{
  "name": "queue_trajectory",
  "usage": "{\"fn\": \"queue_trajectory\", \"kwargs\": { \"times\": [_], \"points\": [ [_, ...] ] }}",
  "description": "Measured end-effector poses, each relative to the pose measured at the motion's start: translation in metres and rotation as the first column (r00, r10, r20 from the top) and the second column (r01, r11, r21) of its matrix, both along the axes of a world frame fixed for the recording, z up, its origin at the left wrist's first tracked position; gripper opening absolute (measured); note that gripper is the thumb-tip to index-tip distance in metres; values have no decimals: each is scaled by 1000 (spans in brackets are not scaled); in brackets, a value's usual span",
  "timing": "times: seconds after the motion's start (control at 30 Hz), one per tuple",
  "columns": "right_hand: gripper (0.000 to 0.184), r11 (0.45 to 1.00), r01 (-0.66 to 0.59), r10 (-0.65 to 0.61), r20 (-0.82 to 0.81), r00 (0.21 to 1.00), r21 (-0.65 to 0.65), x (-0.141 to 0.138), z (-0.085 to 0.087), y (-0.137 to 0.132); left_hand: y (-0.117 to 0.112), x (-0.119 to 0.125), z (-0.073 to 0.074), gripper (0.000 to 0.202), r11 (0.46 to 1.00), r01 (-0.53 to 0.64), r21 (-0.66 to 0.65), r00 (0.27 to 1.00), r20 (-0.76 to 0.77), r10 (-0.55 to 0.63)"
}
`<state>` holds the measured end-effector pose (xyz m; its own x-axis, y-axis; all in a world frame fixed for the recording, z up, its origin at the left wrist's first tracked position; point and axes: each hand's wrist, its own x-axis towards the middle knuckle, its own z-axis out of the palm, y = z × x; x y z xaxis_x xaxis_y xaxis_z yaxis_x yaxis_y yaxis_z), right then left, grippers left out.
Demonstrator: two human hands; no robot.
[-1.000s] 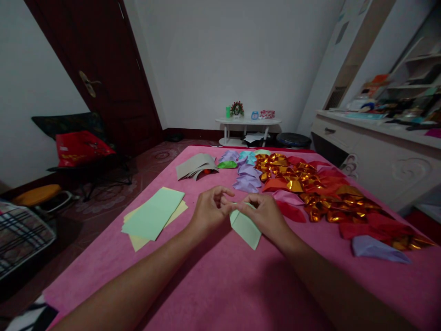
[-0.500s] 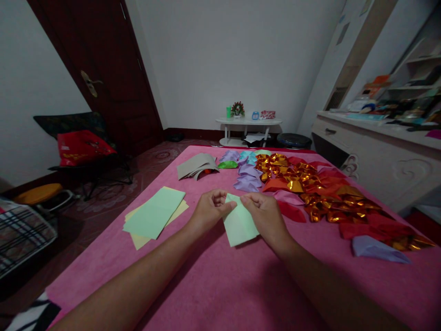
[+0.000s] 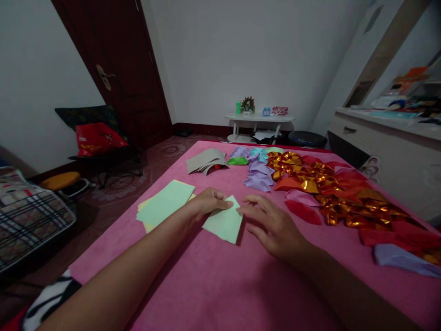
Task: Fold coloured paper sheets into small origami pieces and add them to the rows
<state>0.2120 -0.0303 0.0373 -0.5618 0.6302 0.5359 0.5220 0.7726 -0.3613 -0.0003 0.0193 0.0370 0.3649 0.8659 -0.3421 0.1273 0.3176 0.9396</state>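
Note:
A light green paper sheet [image 3: 223, 224] lies on the pink table cover [image 3: 213, 285]. My left hand [image 3: 206, 202] pinches the sheet's far left corner between thumb and fingers. My right hand [image 3: 272, 225] hovers just right of the sheet with its fingers stretched out and spread, holding nothing; its fingertips are close to the sheet's right edge.
A stack of green and yellow sheets [image 3: 165, 204] lies to the left. Grey folded papers [image 3: 206, 161], purple folded pieces [image 3: 257, 177] and a long heap of gold and red folded pieces [image 3: 337, 193] cover the far and right side. A white cabinet [image 3: 386, 147] stands on the right.
The green sheet has been lowered and laid flat, moving a little left. My right hand has let go of it and opened. The view has shifted to the left.

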Motion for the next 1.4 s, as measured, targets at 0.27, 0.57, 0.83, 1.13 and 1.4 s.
{"fn": "queue_trajectory", "kwargs": {
  "times": [0.27,0.57,0.83,1.13,1.4],
  "points": [
    [22,978,-176,136,291,947,116,-4,-18,-10,-2,11,-13,29,985,39,171,993,-114,-20],
    [18,975,-212,220,230,948,-62,1,-13,-11,-9,14,-16,30,995,6,103,998,-68,2],
    [14,967,-213,195,131,972,138,2,-23,-11,-13,17,-12,30,995,56,84,993,-105,-47],
    [19,948,-301,315,184,931,-103,0,-20,-13,-21,22,-19,19,688,325,649,783,-592,190],
    [20,905,-253,260,-26,965,-342,-6,-20,-14,-39,13,-12,6,422,503,754,745,-626,230]
  ]
}}
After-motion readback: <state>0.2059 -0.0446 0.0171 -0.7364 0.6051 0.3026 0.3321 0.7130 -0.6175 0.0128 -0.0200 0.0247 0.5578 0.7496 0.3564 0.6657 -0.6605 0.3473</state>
